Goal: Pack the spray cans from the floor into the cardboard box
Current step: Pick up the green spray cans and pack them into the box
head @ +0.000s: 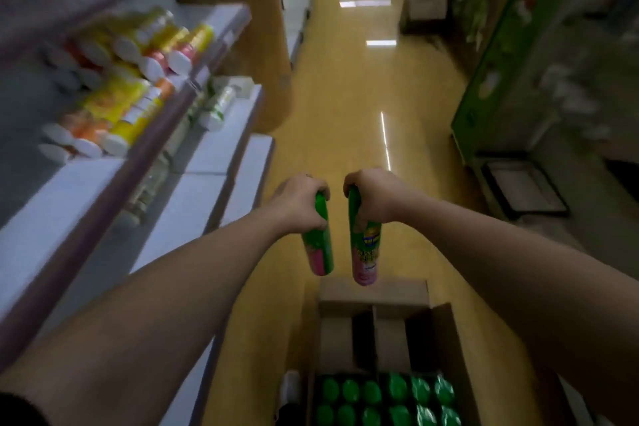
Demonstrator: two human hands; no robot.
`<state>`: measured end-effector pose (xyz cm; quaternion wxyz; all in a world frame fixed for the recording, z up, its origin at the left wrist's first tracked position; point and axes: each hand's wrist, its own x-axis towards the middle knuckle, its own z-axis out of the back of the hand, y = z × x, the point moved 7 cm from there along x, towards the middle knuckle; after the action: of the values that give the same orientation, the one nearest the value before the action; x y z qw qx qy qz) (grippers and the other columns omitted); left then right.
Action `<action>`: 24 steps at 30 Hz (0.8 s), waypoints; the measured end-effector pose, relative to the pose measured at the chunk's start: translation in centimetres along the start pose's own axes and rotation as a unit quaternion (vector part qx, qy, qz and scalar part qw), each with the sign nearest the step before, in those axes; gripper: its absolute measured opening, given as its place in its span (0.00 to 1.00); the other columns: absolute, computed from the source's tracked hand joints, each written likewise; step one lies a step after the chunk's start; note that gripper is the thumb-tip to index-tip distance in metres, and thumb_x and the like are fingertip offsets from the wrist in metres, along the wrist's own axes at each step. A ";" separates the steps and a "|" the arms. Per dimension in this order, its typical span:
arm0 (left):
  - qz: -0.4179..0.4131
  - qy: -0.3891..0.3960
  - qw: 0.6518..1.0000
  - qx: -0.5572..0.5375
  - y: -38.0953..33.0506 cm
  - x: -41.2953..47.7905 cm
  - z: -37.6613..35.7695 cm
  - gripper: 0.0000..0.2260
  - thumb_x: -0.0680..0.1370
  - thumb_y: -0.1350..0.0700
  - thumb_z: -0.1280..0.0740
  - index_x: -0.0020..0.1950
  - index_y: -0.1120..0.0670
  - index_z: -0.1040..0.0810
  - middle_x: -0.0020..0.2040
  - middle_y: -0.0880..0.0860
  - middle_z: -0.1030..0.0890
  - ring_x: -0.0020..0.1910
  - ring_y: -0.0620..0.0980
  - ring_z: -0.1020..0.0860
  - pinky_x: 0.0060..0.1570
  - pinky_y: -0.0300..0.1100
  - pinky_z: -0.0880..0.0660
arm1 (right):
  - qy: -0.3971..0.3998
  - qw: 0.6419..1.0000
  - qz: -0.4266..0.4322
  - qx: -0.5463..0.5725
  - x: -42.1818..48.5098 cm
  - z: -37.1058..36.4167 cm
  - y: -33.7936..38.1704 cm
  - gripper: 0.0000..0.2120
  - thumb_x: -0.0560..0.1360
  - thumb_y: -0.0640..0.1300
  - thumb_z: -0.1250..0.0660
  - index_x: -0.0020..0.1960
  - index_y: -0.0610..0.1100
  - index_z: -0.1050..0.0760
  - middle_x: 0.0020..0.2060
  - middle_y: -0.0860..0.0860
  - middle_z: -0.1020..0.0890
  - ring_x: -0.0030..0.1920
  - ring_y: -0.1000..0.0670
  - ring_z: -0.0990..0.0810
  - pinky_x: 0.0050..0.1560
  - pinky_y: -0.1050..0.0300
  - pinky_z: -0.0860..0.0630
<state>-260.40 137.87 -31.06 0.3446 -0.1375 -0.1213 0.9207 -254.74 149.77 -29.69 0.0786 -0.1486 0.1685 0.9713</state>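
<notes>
Spray cans: left hand (pixel 300 201) grips one (pixel 320 245), right hand (pixel 371 197) grips other (pixel 366 245), above cardboard box (pixel 446 332).

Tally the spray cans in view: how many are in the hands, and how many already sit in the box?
Held cans: 2, the left can in the left hand, the right can in the right hand
Green caps showing in the cardboard box: 12, lower row cut by the frame edge
Total: 14 cans visible
</notes>
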 end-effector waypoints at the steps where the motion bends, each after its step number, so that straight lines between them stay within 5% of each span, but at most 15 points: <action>1: -0.007 0.017 1.000 -0.008 0.4 0.7 -2.0 0.24 0.67 0.49 0.19 0.60 0.49 0.22 0.53 0.51 0.29 0.52 0.54 0.26 0.46 0.48 0.23 | 0.010 1.000 -0.016 0.011 0.7 -2.0 -1.0 0.31 0.63 0.45 0.17 0.62 0.45 0.25 0.52 0.48 0.21 0.50 0.47 0.23 0.45 0.53 0.18; 11: -0.013 0.140 0.990 -0.009 5.0 1.7 -24.4 0.23 0.71 0.51 0.21 0.62 0.51 0.25 0.54 0.52 0.32 0.47 0.56 0.26 0.47 0.55 0.20 | 0.005 0.981 -0.154 0.120 3.0 -23.6 -10.9 0.24 0.67 0.40 0.23 0.61 0.46 0.26 0.53 0.46 0.22 0.53 0.43 0.22 0.49 0.46 0.17; 24: 0.028 0.153 0.986 -0.059 9.3 -0.2 -45.0 0.21 0.74 0.53 0.24 0.64 0.52 0.25 0.64 0.52 0.34 0.57 0.54 0.26 0.51 0.46 0.25 | 0.031 0.975 -0.162 0.148 2.3 -43.0 -16.1 0.29 0.66 0.43 0.20 0.64 0.44 0.25 0.57 0.42 0.23 0.55 0.40 0.24 0.54 0.46 0.23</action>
<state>-250.67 136.73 -76.00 0.3245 -0.3004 -0.1176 0.8892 -242.35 149.86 -73.94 0.2510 -0.1902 0.2866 0.9048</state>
